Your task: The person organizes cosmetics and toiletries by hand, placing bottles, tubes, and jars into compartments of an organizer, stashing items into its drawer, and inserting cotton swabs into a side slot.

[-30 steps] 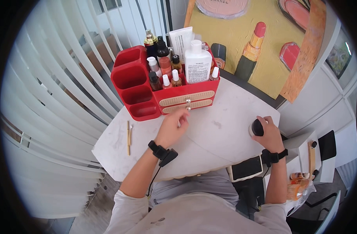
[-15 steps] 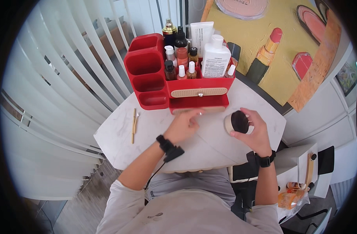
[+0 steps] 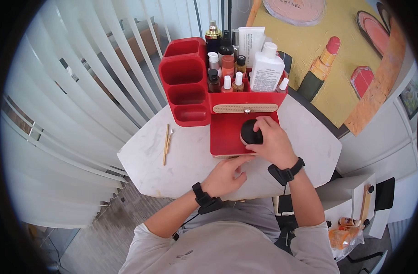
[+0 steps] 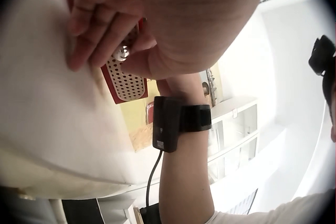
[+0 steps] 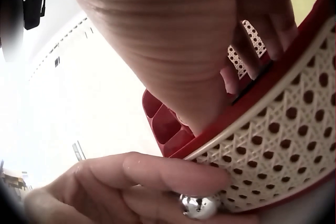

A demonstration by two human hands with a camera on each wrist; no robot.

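In the head view, the lower drawer (image 3: 223, 134) of the red organizer (image 3: 187, 102) is pulled out. My right hand (image 3: 273, 144) grips a round jar with a black lid (image 3: 249, 132) over the right part of that drawer; whether the jar touches the floor of it is hard to tell. My left hand (image 3: 225, 177) is at the drawer's front edge, index finger extended along it. Fingers of my left hand (image 5: 142, 187) hold the silver knob (image 5: 198, 206) on the woven-pattern front (image 5: 278, 140) in the right wrist view. The left wrist view shows the knob (image 4: 121, 53) between fingers.
Bottles and a white tube (image 3: 251, 43) fill the organizer's top; its left compartments stand empty. Two thin gold sticks (image 3: 166, 145) lie left on the marble table (image 3: 147, 169). Behind is a cosmetics painting (image 3: 304, 50), with blinds (image 3: 94, 150) at the left.
The lower drawer, closed at first, has come out toward the body with my left hand at its front. My right hand has carried the jar leftward from the table's right side to the drawer.
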